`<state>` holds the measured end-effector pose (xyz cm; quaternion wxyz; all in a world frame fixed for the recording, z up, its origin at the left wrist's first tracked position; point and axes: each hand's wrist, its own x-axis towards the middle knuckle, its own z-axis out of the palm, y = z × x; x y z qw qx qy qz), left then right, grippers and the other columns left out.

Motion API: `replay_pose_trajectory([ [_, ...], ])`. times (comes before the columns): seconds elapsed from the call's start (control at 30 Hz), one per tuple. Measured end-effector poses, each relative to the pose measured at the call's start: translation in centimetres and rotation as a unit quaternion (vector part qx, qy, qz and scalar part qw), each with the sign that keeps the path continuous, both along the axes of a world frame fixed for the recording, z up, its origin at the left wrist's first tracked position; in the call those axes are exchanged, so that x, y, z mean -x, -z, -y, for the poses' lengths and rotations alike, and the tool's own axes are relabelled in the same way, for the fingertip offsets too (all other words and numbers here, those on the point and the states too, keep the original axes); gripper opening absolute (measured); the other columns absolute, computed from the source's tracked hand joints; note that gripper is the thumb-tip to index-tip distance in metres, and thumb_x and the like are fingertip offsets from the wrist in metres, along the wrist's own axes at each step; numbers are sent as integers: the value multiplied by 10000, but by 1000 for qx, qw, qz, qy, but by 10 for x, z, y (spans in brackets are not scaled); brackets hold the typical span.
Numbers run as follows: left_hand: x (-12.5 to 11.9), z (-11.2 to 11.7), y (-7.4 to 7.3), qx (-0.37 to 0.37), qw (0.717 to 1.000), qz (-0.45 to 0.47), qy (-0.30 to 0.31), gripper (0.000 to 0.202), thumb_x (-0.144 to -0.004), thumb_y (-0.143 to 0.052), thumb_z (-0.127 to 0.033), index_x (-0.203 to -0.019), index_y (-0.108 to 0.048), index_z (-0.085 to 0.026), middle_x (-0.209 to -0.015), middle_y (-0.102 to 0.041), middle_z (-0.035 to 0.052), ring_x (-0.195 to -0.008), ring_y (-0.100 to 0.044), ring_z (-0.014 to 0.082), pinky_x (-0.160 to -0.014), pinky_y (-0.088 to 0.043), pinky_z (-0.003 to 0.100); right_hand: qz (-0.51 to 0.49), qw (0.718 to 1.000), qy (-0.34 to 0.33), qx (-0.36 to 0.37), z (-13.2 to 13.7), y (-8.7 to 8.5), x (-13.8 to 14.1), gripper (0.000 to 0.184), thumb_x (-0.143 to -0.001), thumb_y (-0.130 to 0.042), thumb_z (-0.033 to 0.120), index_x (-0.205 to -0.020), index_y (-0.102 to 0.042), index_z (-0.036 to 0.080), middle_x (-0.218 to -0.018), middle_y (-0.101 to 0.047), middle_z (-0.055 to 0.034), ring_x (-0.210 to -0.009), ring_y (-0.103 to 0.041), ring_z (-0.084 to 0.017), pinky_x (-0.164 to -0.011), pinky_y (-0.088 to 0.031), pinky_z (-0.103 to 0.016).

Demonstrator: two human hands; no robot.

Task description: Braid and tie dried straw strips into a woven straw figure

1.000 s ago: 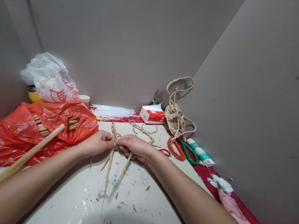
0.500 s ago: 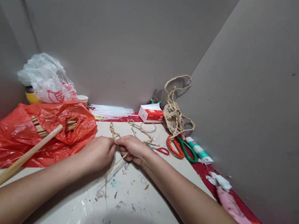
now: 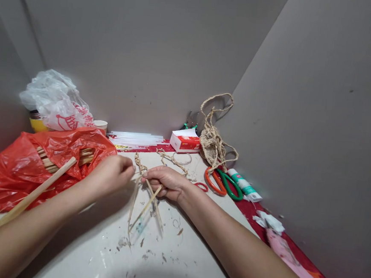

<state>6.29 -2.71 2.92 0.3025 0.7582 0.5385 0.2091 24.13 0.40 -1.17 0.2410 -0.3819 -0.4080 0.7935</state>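
Note:
In the middle of the table, my right hand (image 3: pixel 166 182) is closed in a pinch at the lower end of a short straw braid (image 3: pixel 140 163). Loose flat straw strands (image 3: pixel 146 206) hang below the fingers, crossing each other over the tabletop. My left hand (image 3: pixel 115 172) is to the left of the braid, apart from the right hand, its thumb and fingers pressed together. A thin strand seems to run from its fingertips to the braid. Just behind the right hand lies another thin plaited straw cord (image 3: pixel 172 159), and red-handled scissors (image 3: pixel 202 186) are partly hidden beside the wrist.
A red plastic bag (image 3: pixel 5 176) with straw bundles is at left, a long pale stalk (image 3: pixel 43 188) across it. Behind are clear sticks (image 3: pixel 137 139) and a red-white box (image 3: pixel 185 141). At right sit coiled straw rope (image 3: pixel 212 145), orange and green handles (image 3: pixel 233 187), and a tube (image 3: pixel 244 185).
My left hand has moved away from the right hand, to the left and slightly up. More straw strands now show spread below the right hand, which stays pinched at the braid.

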Motion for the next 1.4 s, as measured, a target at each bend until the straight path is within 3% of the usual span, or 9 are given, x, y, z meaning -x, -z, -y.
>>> replay_pose_trajectory([
  [0.1, -5, -15, 15, 109, 978, 168, -62, 136, -695, -534, -263, -753, -578, -148, -552, -525, -24, -482, -430, 86, -471, -296, 200, -16, 1000, -1, -3, -2, 3, -2, 90, -703, -583, 183, -668, -561, 104, -394, -224, 118, -343, -129, -20, -299, -91, -136],
  [0.2, -14, -14, 28, 275, 907, 315, -39, 171, -666, -552, -226, -810, -568, -135, -654, -561, 1, -488, -442, 66, -449, -294, 185, -13, 1000, -8, -12, -3, 5, -3, 111, -695, -597, 187, -637, -526, 124, -392, -243, 115, -341, -143, -20, -303, -97, -139],
  [0.3, -16, -10, 33, 323, 873, 364, -27, 141, -652, -561, -209, -772, -554, -135, -613, -494, -28, -414, -340, 30, -384, -216, 167, 6, 999, -30, -21, -4, 5, -6, 124, -698, -603, 202, -639, -522, 129, -393, -252, 115, -339, -141, -17, -310, -91, -144],
  [0.43, -11, -13, 30, 334, 880, 334, -38, 101, -633, -515, -176, -723, -544, -140, -523, -355, -75, -375, -159, 13, -359, -55, 174, 54, 995, -55, -67, -4, 2, -8, 116, -711, -590, 226, -662, -558, 126, -368, -256, 113, -327, -158, -26, -315, -103, -163],
  [0.73, -13, -15, 33, 285, 929, 232, -44, 185, -694, -540, -327, -666, -545, -145, -457, -293, -91, -346, -177, 28, -340, -98, 205, 202, 954, -73, -210, 1, -4, -7, 182, -747, -557, 280, -689, -621, 119, -400, -311, 87, -354, -210, -44, -341, -124, -199],
  [1.0, -14, -16, 37, 269, 940, 200, -57, 207, -705, -570, -329, -614, -460, -180, -410, -305, -98, -327, -205, 36, -345, -105, 209, 367, 857, -86, -352, 11, -12, -3, 163, -747, -526, 272, -668, -583, 142, -523, -437, 40, -461, -351, -65, -428, -249, -197],
  [1.17, -16, -15, 38, 265, 940, 199, -75, 178, -708, -559, -285, -602, -466, -177, -394, -306, -97, -312, -208, 35, -340, -121, 208, 409, 821, -106, -385, 13, -23, -7, 141, -733, -496, 231, -644, -563, 146, -551, -478, 27, -509, -400, -82, -459, -277, -200],
  [1.27, -17, -15, 39, 259, 941, 207, -74, 199, -702, -565, -298, -583, -465, -174, -389, -302, -96, -311, -203, 33, -335, -126, 207, 402, 826, -95, -383, 13, -26, -6, 152, -737, -481, 216, -629, -562, 146, -541, -464, 30, -504, -388, -79, -456, -273, -197],
  [1.4, -16, -15, 41, 267, 932, 239, -60, 183, -698, -555, -302, -590, -501, -165, -386, -280, -97, -310, -181, 34, -328, -105, 212, 361, 873, -87, -318, 18, -24, 2, 182, -769, -443, 234, -682, -582, 156, -485, -419, 43, -415, -356, -76, -413, -259, -203],
])
